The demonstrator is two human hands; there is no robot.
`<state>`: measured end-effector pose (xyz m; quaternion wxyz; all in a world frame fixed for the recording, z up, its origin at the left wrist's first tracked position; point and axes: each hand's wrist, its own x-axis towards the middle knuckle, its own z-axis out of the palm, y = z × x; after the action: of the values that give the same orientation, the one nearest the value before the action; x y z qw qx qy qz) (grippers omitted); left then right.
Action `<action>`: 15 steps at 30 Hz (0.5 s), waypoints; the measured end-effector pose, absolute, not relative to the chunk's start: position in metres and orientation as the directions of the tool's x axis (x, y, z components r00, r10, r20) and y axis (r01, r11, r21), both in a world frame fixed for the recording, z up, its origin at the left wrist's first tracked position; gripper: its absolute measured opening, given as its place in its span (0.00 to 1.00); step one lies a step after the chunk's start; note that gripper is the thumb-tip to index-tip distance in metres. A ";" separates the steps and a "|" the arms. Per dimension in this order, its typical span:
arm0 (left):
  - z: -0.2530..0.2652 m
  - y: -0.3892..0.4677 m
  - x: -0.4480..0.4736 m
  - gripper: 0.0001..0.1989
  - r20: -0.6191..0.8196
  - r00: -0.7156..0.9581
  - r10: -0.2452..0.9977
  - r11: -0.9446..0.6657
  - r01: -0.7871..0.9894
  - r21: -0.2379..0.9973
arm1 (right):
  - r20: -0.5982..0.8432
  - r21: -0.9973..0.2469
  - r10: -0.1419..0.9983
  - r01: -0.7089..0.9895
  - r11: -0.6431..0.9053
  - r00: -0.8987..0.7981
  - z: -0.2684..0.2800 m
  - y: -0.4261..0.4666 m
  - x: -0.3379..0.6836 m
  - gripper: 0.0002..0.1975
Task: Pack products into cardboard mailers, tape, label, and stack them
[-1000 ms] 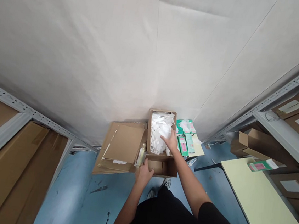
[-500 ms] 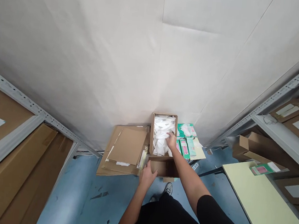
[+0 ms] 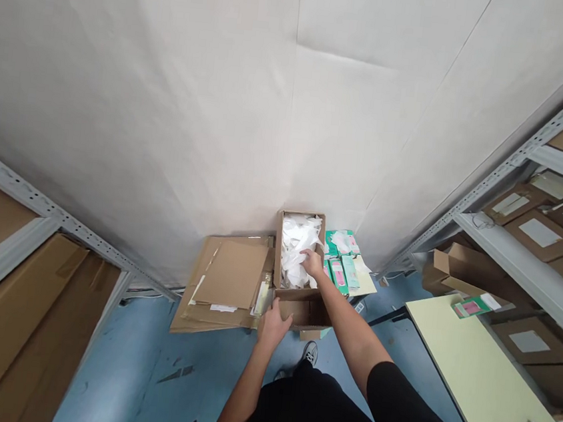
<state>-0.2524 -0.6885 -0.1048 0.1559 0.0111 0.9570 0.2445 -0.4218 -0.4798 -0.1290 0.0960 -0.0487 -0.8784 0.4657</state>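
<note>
In the head view, a cardboard box (image 3: 279, 237) full of crumpled white thin pieces (image 3: 299, 230) stands against the wall. My right hand (image 3: 312, 265) reaches over its right side, fingers closed on some of the white pieces. In front of it is a smaller open cardboard box (image 3: 296, 311) with a bare interior. My left hand (image 3: 273, 326) grips this smaller box at its left edge, the thumb towards the inside. Right of the filled box lie several green and pink boxes (image 3: 339, 274), one with white pieces on top.
Flattened cardboard (image 3: 232, 273) lies stacked to the left. Metal shelving with cartons stands on the left (image 3: 51, 203) and right (image 3: 534, 147). A pale yellow table (image 3: 476, 366) at the right carries a green box (image 3: 475, 306). The floor (image 3: 136, 350) is blue.
The view has shifted slightly to the right. My right hand has moved a little left over the white pieces. My left hand stays on the smaller box.
</note>
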 end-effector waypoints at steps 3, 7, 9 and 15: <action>-0.106 -0.695 -0.248 0.34 -0.294 -0.952 0.089 0.878 -0.065 0.475 | 0.131 -0.828 0.212 0.011 0.561 -0.968 -0.132 -0.482 -0.418 0.18; -0.108 -0.703 -0.245 0.34 -0.299 -0.951 0.076 0.867 -0.085 0.491 | 0.141 -0.859 0.273 0.019 0.511 -0.951 -0.131 -0.481 -0.417 0.21; -0.107 -0.706 -0.246 0.34 -0.286 -0.956 0.069 0.864 -0.086 0.496 | 0.185 -0.890 0.292 -0.034 0.454 -0.938 -0.127 -0.481 -0.416 0.21; -0.103 -0.705 -0.250 0.34 -0.261 -0.962 0.086 0.852 -0.064 0.520 | 0.253 -0.927 0.290 -0.146 0.345 -0.923 -0.110 -0.481 -0.396 0.19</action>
<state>-0.2505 -0.7050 -0.1032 0.1385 0.0058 0.9522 0.2721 -0.3960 -0.4805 -0.1098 0.1908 -0.0453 -0.7975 0.5705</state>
